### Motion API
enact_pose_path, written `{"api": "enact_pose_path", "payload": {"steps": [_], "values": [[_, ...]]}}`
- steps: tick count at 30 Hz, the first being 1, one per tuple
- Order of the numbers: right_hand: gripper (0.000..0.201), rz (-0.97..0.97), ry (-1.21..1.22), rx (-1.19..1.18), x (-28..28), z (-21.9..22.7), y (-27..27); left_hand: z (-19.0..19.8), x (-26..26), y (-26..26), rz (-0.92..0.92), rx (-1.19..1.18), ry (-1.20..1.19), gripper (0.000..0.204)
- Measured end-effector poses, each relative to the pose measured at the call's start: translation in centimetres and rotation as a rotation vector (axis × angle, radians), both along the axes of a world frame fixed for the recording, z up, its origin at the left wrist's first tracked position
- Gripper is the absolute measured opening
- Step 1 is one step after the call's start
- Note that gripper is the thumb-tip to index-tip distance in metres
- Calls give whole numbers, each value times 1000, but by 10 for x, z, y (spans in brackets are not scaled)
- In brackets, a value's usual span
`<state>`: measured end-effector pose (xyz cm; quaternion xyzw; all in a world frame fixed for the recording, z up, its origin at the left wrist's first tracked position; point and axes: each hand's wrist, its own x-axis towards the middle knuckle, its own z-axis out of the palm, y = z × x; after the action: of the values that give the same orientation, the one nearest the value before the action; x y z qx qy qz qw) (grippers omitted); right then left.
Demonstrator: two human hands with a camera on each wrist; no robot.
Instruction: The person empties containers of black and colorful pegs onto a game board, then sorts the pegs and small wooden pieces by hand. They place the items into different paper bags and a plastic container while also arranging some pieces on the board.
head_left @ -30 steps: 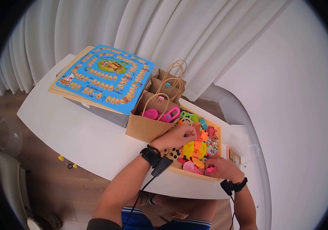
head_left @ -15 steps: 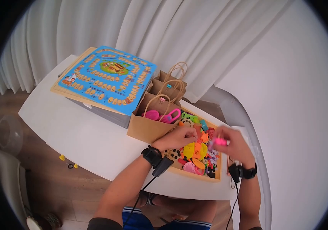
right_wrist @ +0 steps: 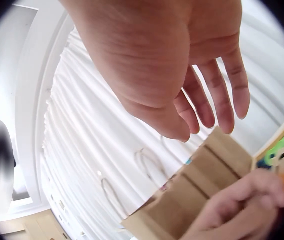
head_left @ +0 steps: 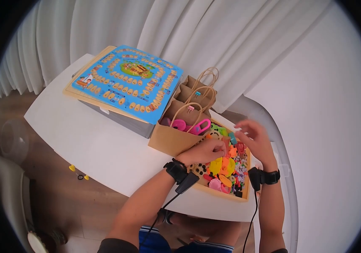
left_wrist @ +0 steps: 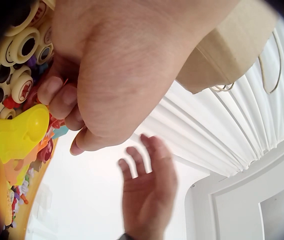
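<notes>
My left hand [head_left: 206, 152] rests over the left side of a shallow wooden box of small toys, its fingers loosely curled and nothing visible in them. In the left wrist view, cream wheel-like pieces [left_wrist: 23, 45] and a yellow plastic piece [left_wrist: 24, 130] lie beside those fingers. Raised above the box's far right edge [head_left: 248, 168], my right hand [head_left: 256, 141] has its fingers spread, with nothing between them. A pink plastic piece [head_left: 215, 184] and an orange one [head_left: 225, 181] lie near the box's front. The right wrist view shows the empty right palm [right_wrist: 192, 65].
Brown paper bags [head_left: 170, 141] with looped handles stand left of the box; pink plastic items [head_left: 201, 127] show in the nearest. Farther left, a blue board game [head_left: 125, 84] lies on a grey case [head_left: 121, 120]. White curtains [head_left: 180, 33] hang behind the table [head_left: 75, 135].
My right hand lifted a pink plastic piece from the box's front right, moved up and away, and is now empty with spread fingers. The left hand has stayed over the box.
</notes>
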<state>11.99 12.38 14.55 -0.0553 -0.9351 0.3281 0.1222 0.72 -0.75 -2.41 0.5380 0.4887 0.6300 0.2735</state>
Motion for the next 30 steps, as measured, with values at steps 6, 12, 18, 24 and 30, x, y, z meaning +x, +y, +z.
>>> {"api": "enact_pose_path", "payload": {"steps": [6,12,18,24,30], "values": [[10,-256,52,-364,81,-69,101,13,1,-7,-14,-74,-19,10],[11,-338,361,-972,112,-128,139,2,-2,1,-54,-96,-18,9],[14,-111,539,-1080,105,-148,149,22,4,-7,-83,-232,-192,7],[17,-75,608,-1149,108,-171,159,34,7,-12,-66,-347,-146,8],[17,-104,660,-1100,108,-170,151,44,13,-12,26,-426,-201,9]]}}
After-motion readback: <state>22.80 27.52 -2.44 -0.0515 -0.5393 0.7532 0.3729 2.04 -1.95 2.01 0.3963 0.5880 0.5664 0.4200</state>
